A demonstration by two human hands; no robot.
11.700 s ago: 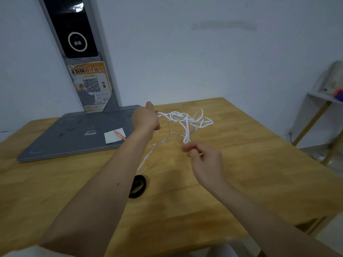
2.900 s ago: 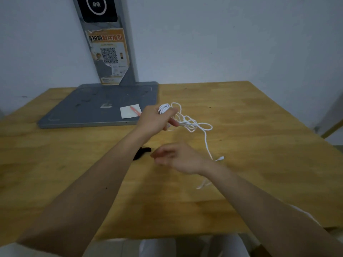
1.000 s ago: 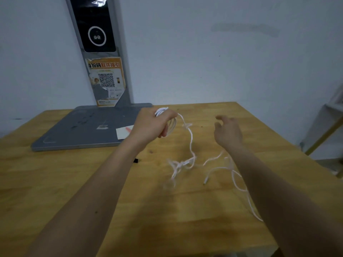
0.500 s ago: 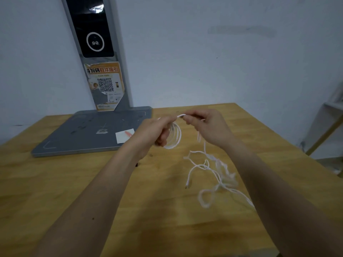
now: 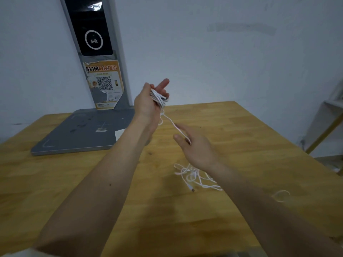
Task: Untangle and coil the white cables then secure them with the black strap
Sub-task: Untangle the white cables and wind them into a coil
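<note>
- Left hand (image 5: 148, 102): raised above the far part of the wooden table (image 5: 241, 145), fingers and thumb curling round a bundle of finished loops. Judged purpose: it is serving as the fixed former on which the coil is building, kept high so the free length is hanging clear.
- Right hand (image 5: 194, 145): lower and nearer, fingers extended and relaxed, not clamping. 1 strand is running from the bundle down across its fingers; judged purpose: guiding and feeding the next turn. Whether a finger is lightly pinching the strand cannot be told.
- White cables (image 5: 158, 98): thin, white, flexible. The coiled portion is sitting in the left palm as several tight loops; the remainder (image 5: 193, 176) is lying as a loose tangle on the table beneath the right wrist, with 1 plug end (image 5: 191, 188) showing at its near edge. Motion blur is hiding finer detail.
- Black strap: not showing in this view; possibly hidden behind the left forearm.
- Grey stand (image 5: 83, 130): flat base resting on the table's far left, post rising against the wall, carrying an orange notice (image 5: 104, 80).
- Progress, as a judgement: coiling is partly done; tangle remaining; strapping not yet begun.
</note>
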